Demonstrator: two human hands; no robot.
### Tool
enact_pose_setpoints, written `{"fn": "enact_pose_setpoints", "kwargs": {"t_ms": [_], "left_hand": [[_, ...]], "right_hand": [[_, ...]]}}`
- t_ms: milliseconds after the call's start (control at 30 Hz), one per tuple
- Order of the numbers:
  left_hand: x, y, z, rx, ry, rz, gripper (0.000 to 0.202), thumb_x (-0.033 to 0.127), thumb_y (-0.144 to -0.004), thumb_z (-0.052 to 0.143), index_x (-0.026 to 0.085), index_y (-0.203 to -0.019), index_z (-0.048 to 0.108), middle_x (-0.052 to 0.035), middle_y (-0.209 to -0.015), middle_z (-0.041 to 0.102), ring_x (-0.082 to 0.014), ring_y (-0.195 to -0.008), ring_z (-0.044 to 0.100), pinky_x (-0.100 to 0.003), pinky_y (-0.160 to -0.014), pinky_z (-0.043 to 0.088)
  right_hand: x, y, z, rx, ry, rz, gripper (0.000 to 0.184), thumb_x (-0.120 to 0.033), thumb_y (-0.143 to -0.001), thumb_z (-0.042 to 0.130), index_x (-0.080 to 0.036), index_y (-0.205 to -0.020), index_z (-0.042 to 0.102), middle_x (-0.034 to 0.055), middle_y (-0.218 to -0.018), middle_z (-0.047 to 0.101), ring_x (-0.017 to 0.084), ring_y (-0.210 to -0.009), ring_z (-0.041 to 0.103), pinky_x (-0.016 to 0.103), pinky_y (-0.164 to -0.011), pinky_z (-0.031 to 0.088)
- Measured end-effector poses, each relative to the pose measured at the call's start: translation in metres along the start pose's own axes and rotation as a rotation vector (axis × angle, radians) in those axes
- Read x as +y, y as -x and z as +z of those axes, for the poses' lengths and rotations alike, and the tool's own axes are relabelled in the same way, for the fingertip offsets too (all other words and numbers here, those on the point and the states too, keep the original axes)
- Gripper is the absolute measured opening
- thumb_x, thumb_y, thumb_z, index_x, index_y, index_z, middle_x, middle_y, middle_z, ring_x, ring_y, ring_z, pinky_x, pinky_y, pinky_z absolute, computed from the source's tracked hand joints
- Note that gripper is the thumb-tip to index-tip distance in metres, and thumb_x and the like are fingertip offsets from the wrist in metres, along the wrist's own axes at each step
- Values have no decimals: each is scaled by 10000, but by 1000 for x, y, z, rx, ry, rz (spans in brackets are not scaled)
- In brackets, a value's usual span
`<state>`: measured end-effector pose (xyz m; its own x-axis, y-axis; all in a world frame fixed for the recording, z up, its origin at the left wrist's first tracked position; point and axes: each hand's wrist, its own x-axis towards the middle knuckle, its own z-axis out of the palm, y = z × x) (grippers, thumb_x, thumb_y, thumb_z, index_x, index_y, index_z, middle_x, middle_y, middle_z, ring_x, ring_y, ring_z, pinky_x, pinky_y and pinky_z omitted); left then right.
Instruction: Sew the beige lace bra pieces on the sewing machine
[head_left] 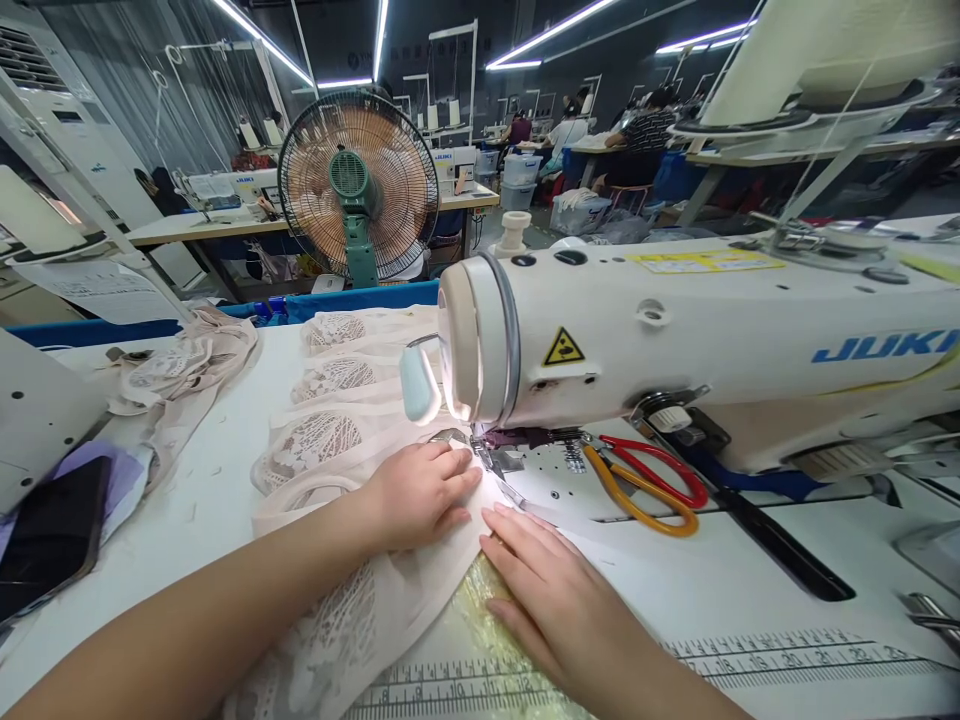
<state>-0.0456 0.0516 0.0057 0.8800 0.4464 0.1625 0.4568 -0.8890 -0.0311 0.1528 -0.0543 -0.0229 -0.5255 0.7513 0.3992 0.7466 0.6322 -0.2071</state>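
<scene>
A pale pink lace bra piece [352, 610] lies under the needle area of a white JUKI sewing machine [600, 330], its front end hidden by the presser foot [480, 450]. My left hand [420, 495] presses on the bra fabric just left of the foot, fingers bent together and closed on the cloth. Along the fabric's right edge rests my right hand [555, 590], open, with its fingers stretched out and fingertips touching the cloth. Beneath that hand shows a shiny yellowish film [480, 600]. More lace cups [322, 440] stretch in a row behind my left hand.
Red-handled [660, 465] and orange-handled scissors [641, 500] lie right of the foot, near a black handle [787, 550]. A printed ruler [795, 655] crosses the front. A phone [56, 530] and bunched fabric [187, 365] are left. Behind stands a fan [358, 190]; people sit farther back.
</scene>
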Motion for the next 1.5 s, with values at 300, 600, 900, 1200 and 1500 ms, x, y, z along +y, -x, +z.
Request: {"fn": "enact_pose_setpoints", "kwargs": {"t_ms": [300,600,900,1200,1500], "left_hand": [[-15,-6,-1,-14,-21,23,393,364,-886,485,125,-1195,533,-140,-1179,583,-272,-1038,539,-422,-882,468],[24,8,-15,-46,34,79,270,289,-866,482,110,-984,646,-135,-1124,623,-240,-964,572,-402,-851,479],[19,21,-4,36,-130,135,315,142,-910,447,128,-1212,535,-121,-1274,559,-269,-1120,533,-497,-920,412],[-8,10,-6,28,-171,131,315,127,-939,387,167,-1215,533,-61,-1263,582,-240,-1144,514,-544,-1030,288],[8,30,-29,-117,-150,-258,258,202,-903,396,186,-1070,592,-110,-964,640,-248,-929,577,-405,-824,440]], "right_hand": [[1,0,7,19,11,53,353,-284,-891,455,-128,-1173,599,133,-1309,546,270,-1237,471,428,-963,479],[-1,-2,6,-27,7,63,428,-245,-882,446,-64,-1262,524,162,-1341,506,278,-1265,437,447,-989,456],[0,-4,7,-44,-27,101,462,-248,-873,448,-75,-1299,495,143,-1390,452,268,-1296,395,439,-1021,420],[0,-5,4,-72,-57,105,431,-250,-871,460,-74,-1260,525,146,-1366,482,271,-1283,413,458,-1013,425],[-1,5,-17,-72,-250,58,385,-288,-894,460,-140,-1237,556,139,-1324,531,262,-1238,470,422,-1006,430]]}}
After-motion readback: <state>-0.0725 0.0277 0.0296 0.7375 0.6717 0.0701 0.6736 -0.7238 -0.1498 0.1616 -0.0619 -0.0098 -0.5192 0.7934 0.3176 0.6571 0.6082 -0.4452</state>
